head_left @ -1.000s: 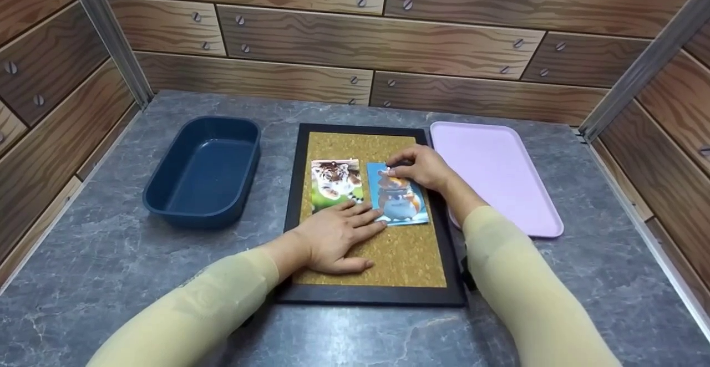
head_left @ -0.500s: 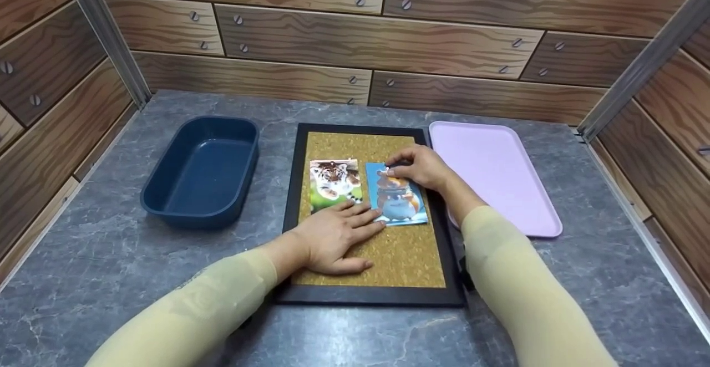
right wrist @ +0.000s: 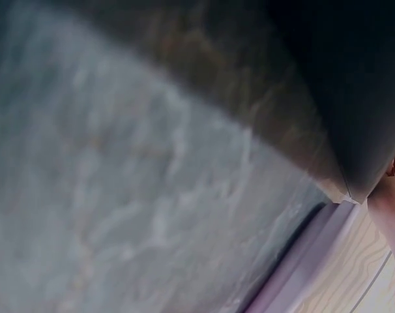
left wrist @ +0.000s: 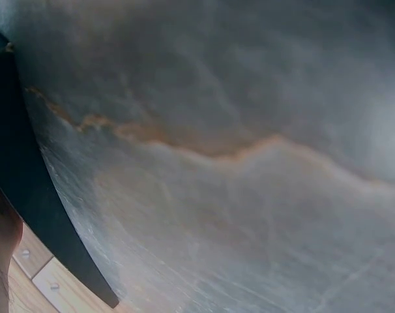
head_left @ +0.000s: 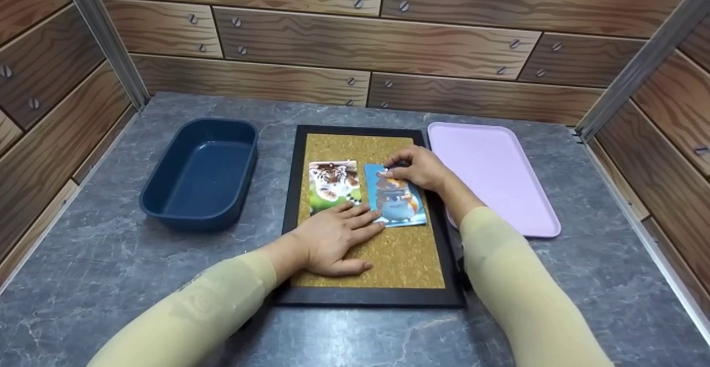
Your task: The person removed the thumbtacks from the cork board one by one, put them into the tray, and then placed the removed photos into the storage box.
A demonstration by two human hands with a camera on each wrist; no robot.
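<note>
A black-framed cork board lies on the table in the head view, with two picture cards side by side on it. My left hand rests flat on the board, fingers spread, covering the bottom of the tiger card and reaching the lower left corner of the blue cartoon card. At the top of the blue card, my right hand pinches a small pale push pin between thumb and index finger; the fingers mostly hide it. Small pins show along the tiger card's top edge.
A deep navy-blue bin stands left of the board. The lilac tray lies close along its right side. Wood-print walls enclose the grey marbled table at the back and sides.
Both hands hold the same places on the board and cards. Only the head view has shifted very slightly.
</note>
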